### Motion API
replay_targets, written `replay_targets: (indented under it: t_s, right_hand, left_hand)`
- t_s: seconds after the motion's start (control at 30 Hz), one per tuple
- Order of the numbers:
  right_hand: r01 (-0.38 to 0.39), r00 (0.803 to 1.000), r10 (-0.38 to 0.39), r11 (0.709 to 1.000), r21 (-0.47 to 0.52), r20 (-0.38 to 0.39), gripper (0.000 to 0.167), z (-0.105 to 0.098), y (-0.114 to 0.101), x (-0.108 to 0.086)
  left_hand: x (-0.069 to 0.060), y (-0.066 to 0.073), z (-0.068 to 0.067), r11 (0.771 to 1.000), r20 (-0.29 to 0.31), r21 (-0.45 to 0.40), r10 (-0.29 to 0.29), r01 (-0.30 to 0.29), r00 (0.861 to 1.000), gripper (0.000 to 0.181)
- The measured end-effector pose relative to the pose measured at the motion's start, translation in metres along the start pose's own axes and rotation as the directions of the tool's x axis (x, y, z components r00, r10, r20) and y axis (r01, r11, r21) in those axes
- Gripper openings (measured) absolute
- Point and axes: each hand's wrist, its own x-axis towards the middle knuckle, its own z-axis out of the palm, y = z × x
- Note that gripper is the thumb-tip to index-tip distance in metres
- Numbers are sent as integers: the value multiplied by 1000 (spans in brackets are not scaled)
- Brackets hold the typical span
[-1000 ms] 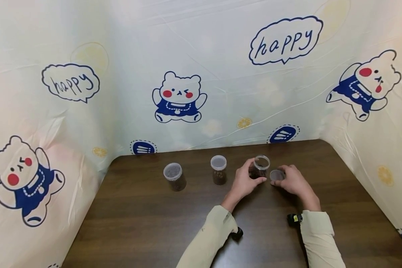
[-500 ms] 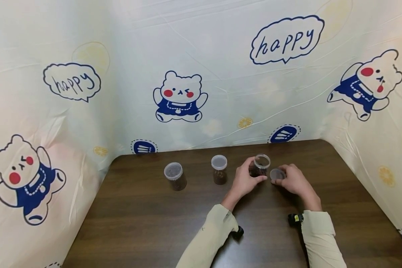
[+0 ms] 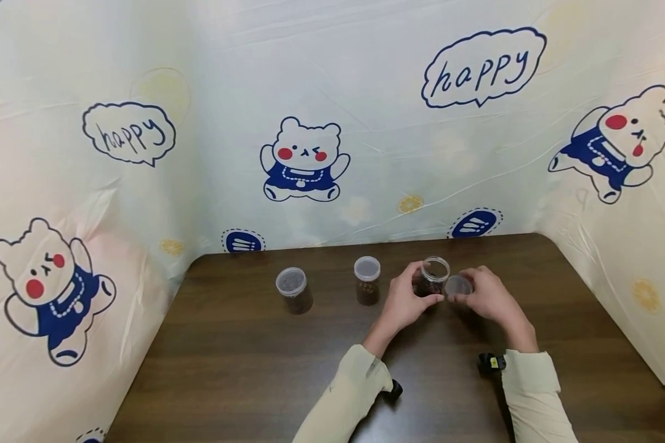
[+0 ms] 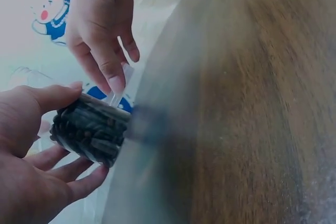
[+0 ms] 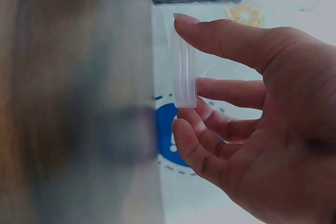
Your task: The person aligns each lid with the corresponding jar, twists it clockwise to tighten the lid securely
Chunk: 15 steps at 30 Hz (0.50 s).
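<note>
My left hand (image 3: 407,299) grips a clear jar (image 4: 92,129) with no lid on, the thumb on one side and the fingers on the other. Dark seed-like pieces fill the lower part of the jar; their exact kind is unclear. Just to its right, my right hand (image 3: 490,298) pinches a round translucent lid (image 5: 185,74) by its edge, between thumb and fingers. In the right wrist view the lid is apart from the jar, a little above the tabletop. The left fingers behind the jar are partly hidden in the head view.
Two lidded jars stand upright to the left on the brown table (image 3: 244,369): one with brown contents (image 3: 367,289) nearer my left hand, one with dark contents (image 3: 296,298) further left. A printed curtain (image 3: 216,172) closes off the back and sides.
The lid in my right hand has come up slightly and a little closer to the jar. My left hand keeps its grip on the jar. The head view has shifted slightly.
</note>
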Motion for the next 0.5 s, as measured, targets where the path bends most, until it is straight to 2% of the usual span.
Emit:
replay_targets:
  t_s: [0.27, 0.5]
  right_hand:
    - [67, 998, -67, 998, -19, 10, 62, -4, -22, -3]
    - [88, 993, -86, 996, -13, 78, 63, 1, -42, -4]
  left_hand:
    - [-18, 6, -23, 1000, 6, -11, 15, -15, 1000, 68]
    - [-36, 6, -48, 999, 33, -51, 17, -15, 999, 68]
